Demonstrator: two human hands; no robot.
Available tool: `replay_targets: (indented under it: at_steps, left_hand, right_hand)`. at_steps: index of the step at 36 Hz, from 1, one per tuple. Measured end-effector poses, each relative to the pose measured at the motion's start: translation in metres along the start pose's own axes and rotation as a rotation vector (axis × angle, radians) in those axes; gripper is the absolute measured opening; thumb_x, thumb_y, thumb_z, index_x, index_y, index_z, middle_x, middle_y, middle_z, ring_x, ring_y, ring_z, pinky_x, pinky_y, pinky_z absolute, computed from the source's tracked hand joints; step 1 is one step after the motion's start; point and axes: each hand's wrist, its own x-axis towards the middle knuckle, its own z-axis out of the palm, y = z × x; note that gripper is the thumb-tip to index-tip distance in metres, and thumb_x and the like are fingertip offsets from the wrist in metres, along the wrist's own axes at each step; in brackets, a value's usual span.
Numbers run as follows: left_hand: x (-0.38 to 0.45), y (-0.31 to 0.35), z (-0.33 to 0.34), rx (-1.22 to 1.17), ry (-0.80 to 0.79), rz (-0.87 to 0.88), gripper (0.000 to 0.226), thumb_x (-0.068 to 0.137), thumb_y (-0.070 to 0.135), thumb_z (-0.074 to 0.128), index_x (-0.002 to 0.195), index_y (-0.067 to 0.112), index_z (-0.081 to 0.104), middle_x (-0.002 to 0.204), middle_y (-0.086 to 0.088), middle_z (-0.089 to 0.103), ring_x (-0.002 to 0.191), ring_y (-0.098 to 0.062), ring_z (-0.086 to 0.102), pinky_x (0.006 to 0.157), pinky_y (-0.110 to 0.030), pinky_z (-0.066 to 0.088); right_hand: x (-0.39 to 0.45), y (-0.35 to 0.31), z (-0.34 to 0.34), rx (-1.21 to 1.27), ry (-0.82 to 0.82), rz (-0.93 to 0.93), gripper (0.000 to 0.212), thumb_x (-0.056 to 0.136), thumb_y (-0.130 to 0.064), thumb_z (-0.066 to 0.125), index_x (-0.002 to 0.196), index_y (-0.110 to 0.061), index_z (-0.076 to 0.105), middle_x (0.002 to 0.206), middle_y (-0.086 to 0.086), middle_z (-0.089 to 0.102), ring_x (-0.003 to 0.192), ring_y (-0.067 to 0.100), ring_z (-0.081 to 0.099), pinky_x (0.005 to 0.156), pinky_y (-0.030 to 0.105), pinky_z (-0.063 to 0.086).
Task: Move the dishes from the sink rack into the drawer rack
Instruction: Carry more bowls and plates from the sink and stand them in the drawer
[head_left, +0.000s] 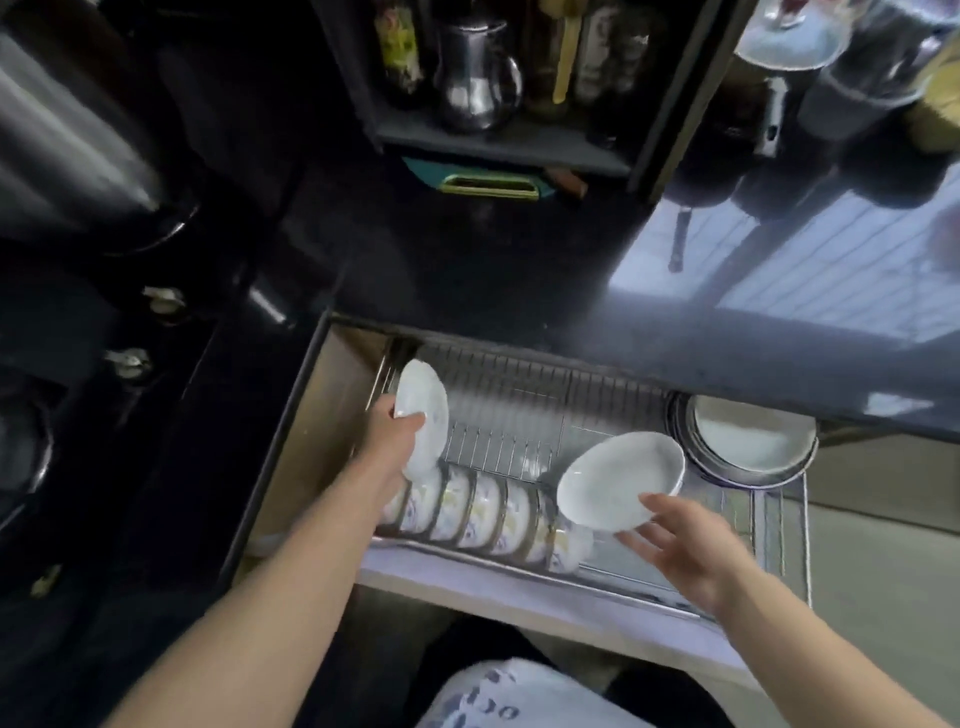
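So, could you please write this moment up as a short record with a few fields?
left hand: holds a white plate on edge at the drawer rack's left end
right hand: holds a white bowl by its near rim, tilted, above the rack
drawer rack: pulled out; a row of patterned bowls stands on edge along its front
right end: round metal dishes, stacked
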Motion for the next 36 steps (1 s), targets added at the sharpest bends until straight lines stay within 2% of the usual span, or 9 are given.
replay_targets:
  at_steps: [5,8,9,12,17,22,26,31,36]
  left_hand:
    - [0.047,-0.012,0.005,0.108,0.011,0.053,0.029,0.096,0.010,0.060,0.125,0.015,0.058,0.118,-0.009,0.063,0.107,-0.031,0.061,0.093,-0.041,0.053]
    - [0.068,-0.020,0.010,0.117,0.060,0.088,0.024,0.098,0.010,0.060,0.121,0.010,0.062,0.108,-0.008,0.066,0.092,-0.025,0.061,0.071,-0.028,0.047]
    - [0.081,-0.021,0.012,0.104,0.071,0.092,0.024,0.098,0.009,0.060,0.122,0.009,0.062,0.108,-0.008,0.067,0.092,-0.024,0.061,0.069,-0.026,0.045]
    - [0.116,-0.024,0.020,0.120,0.093,0.131,0.028,0.099,0.012,0.061,0.127,0.008,0.061,0.115,-0.008,0.065,0.103,-0.026,0.061,0.085,-0.030,0.046]
    - [0.145,-0.023,0.027,0.197,0.106,0.191,0.027,0.100,0.014,0.059,0.126,0.007,0.059,0.109,-0.005,0.059,0.097,-0.019,0.055,0.080,-0.025,0.039]
    - [0.165,-0.022,0.026,0.247,0.135,0.209,0.020,0.099,0.014,0.058,0.117,0.005,0.059,0.115,-0.016,0.068,0.105,-0.033,0.064,0.083,-0.034,0.047]
    - [0.165,-0.027,0.019,0.286,0.091,0.231,0.025,0.100,0.011,0.057,0.124,0.005,0.059,0.115,-0.014,0.066,0.108,-0.032,0.063,0.073,-0.026,0.036]
    - [0.168,-0.028,0.012,0.226,0.077,0.236,0.023,0.100,0.009,0.058,0.122,0.005,0.061,0.106,-0.007,0.062,0.102,-0.025,0.060,0.075,-0.024,0.036]
    - [0.164,-0.031,0.014,0.105,0.093,0.208,0.023,0.100,0.011,0.060,0.123,0.006,0.061,0.111,-0.006,0.064,0.099,-0.024,0.059,0.083,-0.030,0.045]
  right_hand:
    - [0.010,0.025,0.047,-0.008,-0.010,-0.028,0.033,0.096,0.003,0.056,0.129,-0.001,0.050,0.131,0.022,0.059,0.118,0.038,0.064,0.102,0.052,0.051]
    - [0.025,0.043,0.063,-0.003,-0.011,-0.026,0.029,0.096,0.001,0.057,0.125,0.001,0.053,0.129,0.022,0.063,0.114,0.036,0.067,0.105,0.053,0.050]
    - [0.035,0.047,0.070,-0.006,-0.020,-0.030,0.028,0.096,0.000,0.057,0.123,0.003,0.055,0.128,0.023,0.065,0.113,0.035,0.068,0.104,0.053,0.050]
    - [0.060,0.054,0.088,-0.028,-0.035,-0.053,0.022,0.094,0.002,0.058,0.116,0.002,0.061,0.122,0.021,0.070,0.107,0.033,0.070,0.098,0.051,0.053]
    - [0.077,0.058,0.105,-0.066,-0.073,-0.101,0.027,0.095,0.002,0.058,0.121,0.001,0.061,0.118,0.016,0.073,0.113,0.030,0.070,0.098,0.048,0.054]
    - [0.095,0.058,0.121,-0.130,-0.088,-0.145,0.024,0.096,0.003,0.058,0.119,0.000,0.062,0.115,0.015,0.074,0.113,0.028,0.070,0.098,0.050,0.056]
    - [0.100,0.060,0.123,-0.148,-0.084,-0.144,0.024,0.096,0.002,0.058,0.120,-0.001,0.062,0.115,0.015,0.074,0.113,0.029,0.070,0.101,0.052,0.053]
    - [0.103,0.064,0.124,-0.180,-0.100,-0.144,0.024,0.096,0.001,0.059,0.119,-0.002,0.065,0.119,0.015,0.073,0.116,0.030,0.068,0.100,0.052,0.053]
    - [0.105,0.063,0.121,-0.189,-0.107,-0.140,0.026,0.096,0.002,0.058,0.121,-0.001,0.063,0.118,0.015,0.073,0.115,0.029,0.069,0.101,0.052,0.053]
